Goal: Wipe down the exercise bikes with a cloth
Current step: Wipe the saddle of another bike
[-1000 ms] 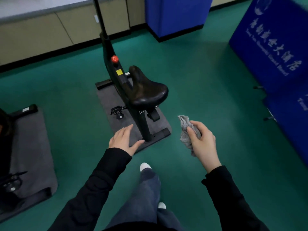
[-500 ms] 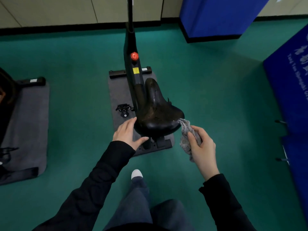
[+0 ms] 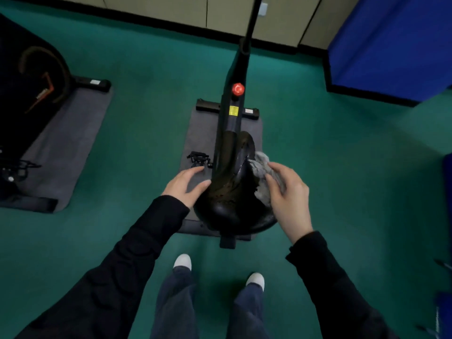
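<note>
A black exercise bike stands on a grey mat in front of me, with a red knob on its frame. Its black saddle is right below my hands. My right hand grips a crumpled grey cloth and holds it against the saddle's right side. My left hand lies with straight fingers against the saddle's left edge, thumb touching it.
A second bike on its own grey mat stands at the left. A blue padded block is at the back right, and a beige wall runs along the back. Green floor surrounds the bikes. My white shoes are below the saddle.
I have stepped up to the bike. My right hand brought the cloth from beside the saddle onto its right side. My left hand has stayed at the saddle's left edge.
</note>
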`<state>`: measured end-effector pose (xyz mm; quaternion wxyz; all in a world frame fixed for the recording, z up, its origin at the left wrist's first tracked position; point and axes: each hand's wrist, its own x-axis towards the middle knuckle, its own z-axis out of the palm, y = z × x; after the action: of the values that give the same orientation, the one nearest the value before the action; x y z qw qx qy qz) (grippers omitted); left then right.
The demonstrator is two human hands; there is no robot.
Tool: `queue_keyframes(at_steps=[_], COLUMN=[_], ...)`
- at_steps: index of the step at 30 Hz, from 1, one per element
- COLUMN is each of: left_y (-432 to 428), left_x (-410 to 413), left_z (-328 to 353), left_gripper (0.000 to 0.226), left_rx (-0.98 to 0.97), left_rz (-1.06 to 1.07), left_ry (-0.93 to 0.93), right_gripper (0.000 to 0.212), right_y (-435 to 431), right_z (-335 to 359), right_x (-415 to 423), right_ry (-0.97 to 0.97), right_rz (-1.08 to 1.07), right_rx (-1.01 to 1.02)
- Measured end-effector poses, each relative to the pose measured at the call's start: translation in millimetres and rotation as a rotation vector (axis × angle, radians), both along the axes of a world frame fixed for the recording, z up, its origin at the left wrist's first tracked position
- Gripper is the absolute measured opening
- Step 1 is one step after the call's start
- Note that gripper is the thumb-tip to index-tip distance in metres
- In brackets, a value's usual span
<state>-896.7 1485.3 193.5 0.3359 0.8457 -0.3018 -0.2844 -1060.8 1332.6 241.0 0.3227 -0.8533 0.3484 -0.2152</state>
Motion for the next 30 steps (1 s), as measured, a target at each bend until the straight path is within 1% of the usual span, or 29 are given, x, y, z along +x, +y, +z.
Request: queue_keyframes(at_steps=[2,6,9,11,14,15,18,19,21,24,26,27,28,30], left_y=[-11,-21,-25,-26,-25,-24,-24,-24,-26,-29,-28,-27,-26,-24], left_x=[4,6,7,8,8,9,11,11,12,14,14,14,14,14], left_z=[-7,-27,-38,-41,-44,-45,-47,-48,-49,-52,-55,-56,-56,-57], left_gripper=[0.039,0.026,0.024,0.024,0.023,0.023,0.024,0.024,0.024,0.021,0.023,0.025,0.026,0.028], left_rx=[-0.032,-0.146,-0.235,-0.321,-0.380,-0.388,-0.403,-0.402,-0.404,-0.401,-0.404,-0.408,-0.414,-0.429], left_rz=[0.026,0.125,0.152,0.183,0.174,0.164,0.148,0.143,0.138,0.135,0.112,0.099,0.092,0.094], left_ry=[0.088,0.382,0.471,0.536,0.571,0.572,0.579,0.579,0.572,0.547,0.535,0.541,0.554,0.581], right_gripper=[0.022,0.024,0.021,0.019,0.022,0.022,0.022,0.021,0.019,0.020,0.021,0.020,0.019,0.015], right_y=[-16,-32,-37,-46,-66,-73,-80,-76,-63,-52,-65,-72,-79,-94], right_z=[-3,-20,-37,-41,-36,-35,-34,-36,-43,-49,-48,-47,-47,-45], right_x=[25,78,101,108,118,122,127,124,109,90,100,109,118,131], right_ry=[0.035,0.127,0.308,0.368,0.399,0.384,0.282,0.252,0.216,0.219,0.253,0.258,0.258,0.226], right_rz=[0.142,0.441,0.663,0.773,0.806,0.767,0.555,0.528,0.587,0.816,0.854,0.824,0.760,0.561], right_rx=[-0.105,-0.348,-0.601,-0.685,-0.590,-0.519,-0.217,-0.186,-0.283,-0.485,-0.527,-0.504,-0.426,-0.127])
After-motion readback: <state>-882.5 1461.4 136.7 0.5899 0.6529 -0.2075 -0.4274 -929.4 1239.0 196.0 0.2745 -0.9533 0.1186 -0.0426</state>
